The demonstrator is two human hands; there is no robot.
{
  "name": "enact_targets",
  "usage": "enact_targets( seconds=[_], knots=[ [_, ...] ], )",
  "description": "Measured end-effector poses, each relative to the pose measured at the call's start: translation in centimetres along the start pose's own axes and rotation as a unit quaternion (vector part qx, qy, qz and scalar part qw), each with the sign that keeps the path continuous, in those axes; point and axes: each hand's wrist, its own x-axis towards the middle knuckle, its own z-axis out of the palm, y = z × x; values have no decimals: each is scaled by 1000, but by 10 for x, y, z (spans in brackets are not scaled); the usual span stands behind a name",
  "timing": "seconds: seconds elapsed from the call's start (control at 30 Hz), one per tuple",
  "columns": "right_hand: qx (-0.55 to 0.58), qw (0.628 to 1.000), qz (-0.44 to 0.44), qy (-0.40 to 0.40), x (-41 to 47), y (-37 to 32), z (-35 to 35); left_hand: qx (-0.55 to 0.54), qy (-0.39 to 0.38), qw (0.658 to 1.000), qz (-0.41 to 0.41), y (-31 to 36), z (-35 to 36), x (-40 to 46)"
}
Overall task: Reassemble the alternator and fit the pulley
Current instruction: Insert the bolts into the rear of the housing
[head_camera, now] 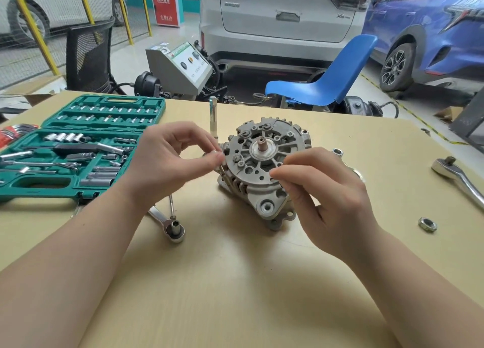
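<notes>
Grey alternator is sitting housing-joined on the counter; left hand fingers are pinching a through-bolt, right hand fingers are pinching something unclear, pulley unfitted, nut loose.

Near table between the forearms is bare, open from the front edge up to the alternator; left flank blocked by the left hand at the housing rim, with a ratchet lying just below that wrist. Right flank taken by the right hand; beyond it a loose nut and a second ratchet break up open surface. Far left walled by the open socket case; an upright extension bar stands just behind the alternator, bare table past it.
</notes>
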Motion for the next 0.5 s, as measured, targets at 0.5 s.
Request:
enact_targets(
  seconds=[0.5],
  knots=[
    [451, 804, 372, 105, 22, -18, 0, -305, 3, 936, -178, 50, 56, -8]
  ],
)
